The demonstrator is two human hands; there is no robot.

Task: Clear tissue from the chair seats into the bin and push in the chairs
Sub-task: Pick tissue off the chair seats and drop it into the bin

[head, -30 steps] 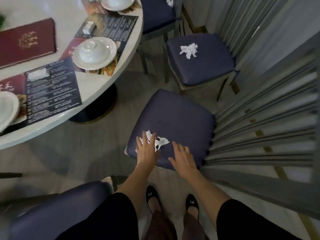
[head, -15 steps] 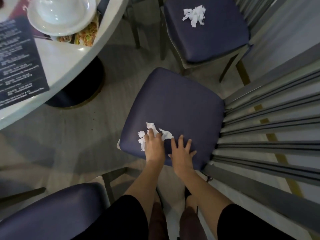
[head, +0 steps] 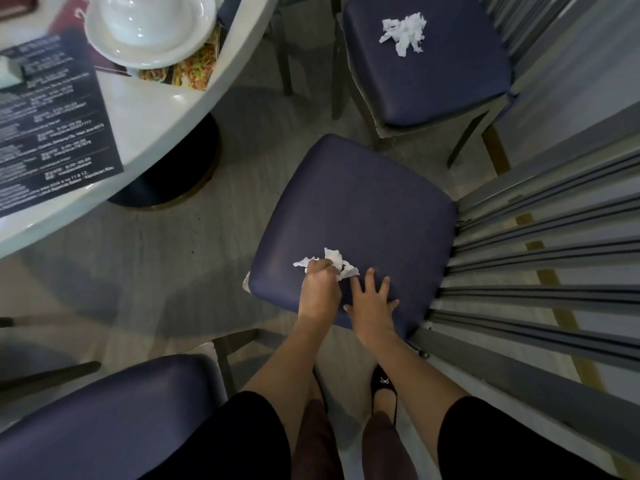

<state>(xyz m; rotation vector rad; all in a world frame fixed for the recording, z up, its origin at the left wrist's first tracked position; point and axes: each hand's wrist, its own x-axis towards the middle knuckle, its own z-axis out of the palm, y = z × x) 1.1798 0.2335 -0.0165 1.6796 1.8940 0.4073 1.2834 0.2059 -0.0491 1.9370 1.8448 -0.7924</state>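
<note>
Tissue (head: 332,263) sits near the front edge of the seat (head: 363,209), crumpled, with loose flaps. Left hand (head: 318,289) curls round it; right hand (head: 372,299) lies flat, fingers spread, on the seat just beside. Risk: flaps stick out past the fingers, so a partial grab could tear it or drop scraps on the floor. Bin not in view. Second tissue (head: 403,31) on the far seat (head: 433,74) is easy to miss.

White crumpled tissue (head: 333,257) on near navy seat (head: 356,209); second tissue (head: 403,31), far seat (head: 436,77)
</note>
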